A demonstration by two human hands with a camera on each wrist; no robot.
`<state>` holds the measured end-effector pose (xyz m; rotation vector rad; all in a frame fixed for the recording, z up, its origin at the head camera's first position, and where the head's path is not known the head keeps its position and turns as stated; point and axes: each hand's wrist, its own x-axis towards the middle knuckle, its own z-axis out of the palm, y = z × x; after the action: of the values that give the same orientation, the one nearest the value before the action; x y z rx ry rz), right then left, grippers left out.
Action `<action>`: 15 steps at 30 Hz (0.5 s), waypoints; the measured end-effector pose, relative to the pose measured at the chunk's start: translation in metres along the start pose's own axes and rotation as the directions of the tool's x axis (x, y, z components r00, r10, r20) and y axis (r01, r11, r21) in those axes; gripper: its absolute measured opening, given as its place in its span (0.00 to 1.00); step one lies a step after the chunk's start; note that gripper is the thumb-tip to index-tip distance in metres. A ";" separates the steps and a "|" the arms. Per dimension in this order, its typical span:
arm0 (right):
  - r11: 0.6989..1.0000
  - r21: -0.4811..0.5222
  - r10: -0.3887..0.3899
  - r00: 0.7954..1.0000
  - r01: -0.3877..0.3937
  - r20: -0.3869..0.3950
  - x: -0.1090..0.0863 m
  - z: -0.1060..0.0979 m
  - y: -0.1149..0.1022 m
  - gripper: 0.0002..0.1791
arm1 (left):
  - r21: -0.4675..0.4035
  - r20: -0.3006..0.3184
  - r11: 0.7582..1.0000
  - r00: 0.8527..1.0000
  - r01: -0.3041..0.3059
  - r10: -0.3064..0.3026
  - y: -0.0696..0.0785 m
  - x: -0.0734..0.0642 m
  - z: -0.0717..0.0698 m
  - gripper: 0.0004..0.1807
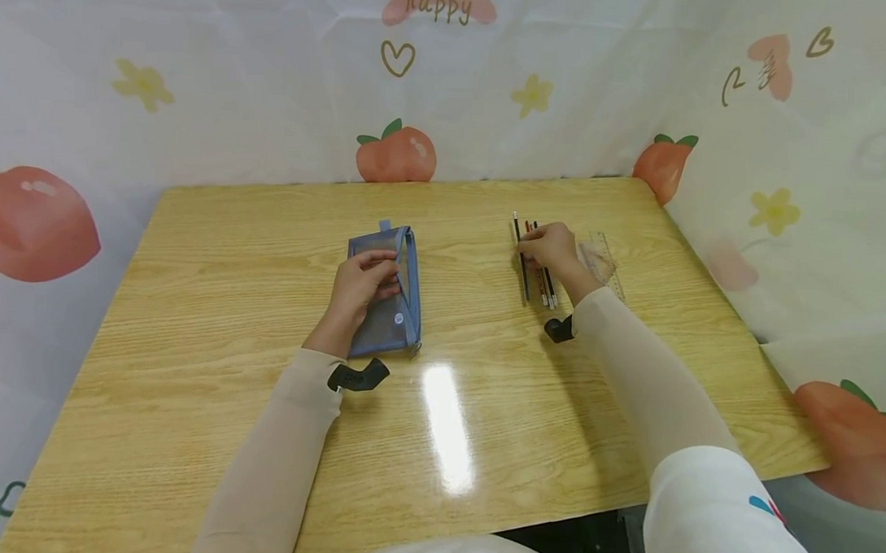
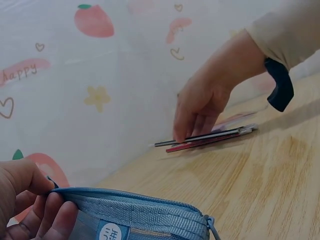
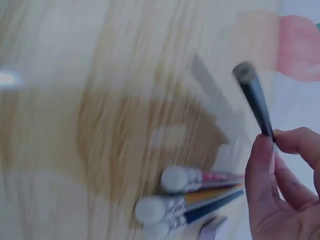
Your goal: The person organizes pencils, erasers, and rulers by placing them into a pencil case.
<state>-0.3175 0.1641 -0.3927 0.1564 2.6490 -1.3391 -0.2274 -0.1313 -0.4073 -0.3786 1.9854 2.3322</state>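
Observation:
A blue zippered pencil case [image 1: 378, 331] with see-through mesh lies left of centre in the head view. My left hand [image 1: 362, 288] pinches its upper edge between thumb and fingers, and the zip side gapes. In the left wrist view, the left hand [image 2: 35, 205] holds the case's blue rim [image 2: 140, 200]. Over on the right, my right hand [image 1: 554, 248] pinches a black pencil [image 1: 524, 271]. In the right wrist view this pencil [image 3: 256, 100] is raised off the table. Several pencils with white erasers [image 3: 175, 180] lie below the right hand.
Right of the pencils, a clear ruler [image 1: 610, 270] and a clear set square [image 1: 593, 261] lie on the wooden table [image 1: 230, 302]. A fruit-printed white cloth [image 1: 273, 100] hangs behind and to the right.

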 end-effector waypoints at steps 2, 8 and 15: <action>0.992 0.118 0.047 0.998 -0.052 0.046 -0.001 0.001 -0.002 0.16 | -0.002 -0.002 1.000 1.000 0.001 -0.001 0.000 0.001 0.000 0.17; 0.888 0.400 0.151 0.967 -0.224 0.207 -0.007 0.007 -0.007 0.22 | -0.007 -0.002 1.000 1.000 0.007 -0.007 -0.001 0.001 0.000 0.18; 0.817 0.489 0.162 0.936 -0.305 0.314 -0.019 0.015 -0.014 0.24 | -0.035 0.010 0.999 1.000 0.021 -0.021 0.000 0.002 0.000 0.18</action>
<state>-0.2999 0.1441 -0.3868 0.3408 1.9118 -1.8245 -0.2292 -0.1313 -0.4082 -0.3878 1.9292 2.3543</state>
